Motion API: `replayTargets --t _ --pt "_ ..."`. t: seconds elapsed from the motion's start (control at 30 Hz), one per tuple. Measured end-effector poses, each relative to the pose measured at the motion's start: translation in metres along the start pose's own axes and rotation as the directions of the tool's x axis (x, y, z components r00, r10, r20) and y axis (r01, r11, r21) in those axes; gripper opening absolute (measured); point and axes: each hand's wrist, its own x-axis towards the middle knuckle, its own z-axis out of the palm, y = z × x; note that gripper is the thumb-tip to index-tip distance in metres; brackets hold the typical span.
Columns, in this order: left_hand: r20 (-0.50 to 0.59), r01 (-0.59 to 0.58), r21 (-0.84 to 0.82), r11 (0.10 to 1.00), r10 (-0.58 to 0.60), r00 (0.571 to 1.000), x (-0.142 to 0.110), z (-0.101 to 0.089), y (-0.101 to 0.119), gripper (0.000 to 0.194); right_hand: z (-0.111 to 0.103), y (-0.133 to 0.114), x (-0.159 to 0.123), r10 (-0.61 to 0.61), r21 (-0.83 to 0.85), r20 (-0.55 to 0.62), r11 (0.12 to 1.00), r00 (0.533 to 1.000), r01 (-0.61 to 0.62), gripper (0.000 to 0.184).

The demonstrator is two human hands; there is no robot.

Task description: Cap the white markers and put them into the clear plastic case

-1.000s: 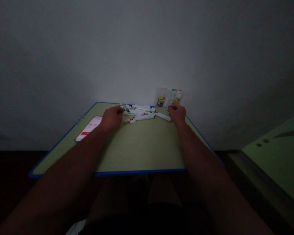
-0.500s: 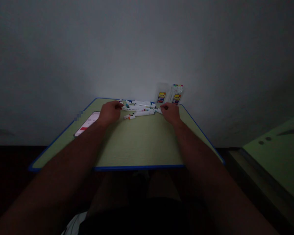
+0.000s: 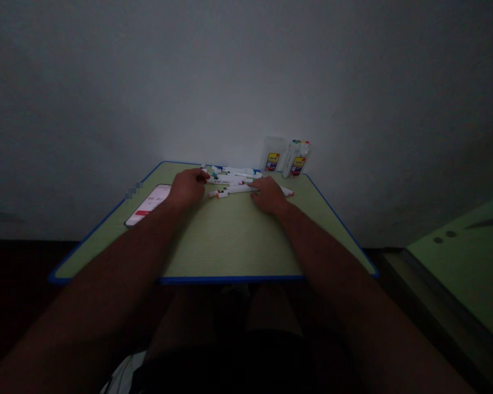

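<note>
My right fingers [image 3: 253, 191] lay over the near marker [image 3: 238, 189], partly blocking it; grip unclear. My left fingers [image 3: 205, 176] were curled by the marker pile [image 3: 234, 178] at the desk's [image 3: 230, 241] far side; couldn't tell if they held one. Phone [image 3: 151, 203] lay beside my left forearm, partly covered. Clear case [image 3: 273, 156] and filled case [image 3: 298, 158] stood behind, near the wall [image 3: 230, 82].
</note>
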Motion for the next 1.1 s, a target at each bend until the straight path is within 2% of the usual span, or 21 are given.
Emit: replayTargets --t 0.1,0.3,0.8,1.1 --pt "0.009 0.007 0.009 1.0 -0.007 1.0 -0.0002 0.0001 0.0011 0.034 -0.0023 -0.0062 0.0004 -0.024 -0.064 0.061 0.998 0.998 0.028 0.047" --pt "0.022 0.003 -0.003 1.0 -0.002 1.0 0.001 0.0021 0.0002 0.038 -0.0045 -0.0116 -0.0005 -0.002 -0.125 0.084 0.992 0.996 0.013 0.046" --pt "0.014 -0.008 0.019 1.0 0.008 1.0 0.0015 0.0029 -0.0012 0.035 -0.0048 -0.0059 -0.0006 0.062 -0.034 0.033 0.998 0.998 -0.061 0.031" --pt "-0.024 0.003 0.026 1.0 -0.003 1.0 0.0018 0.001 -0.0003 0.034 -0.0066 -0.0048 -0.0017 0.05 -0.079 0.065 0.996 0.997 -0.045 0.035"
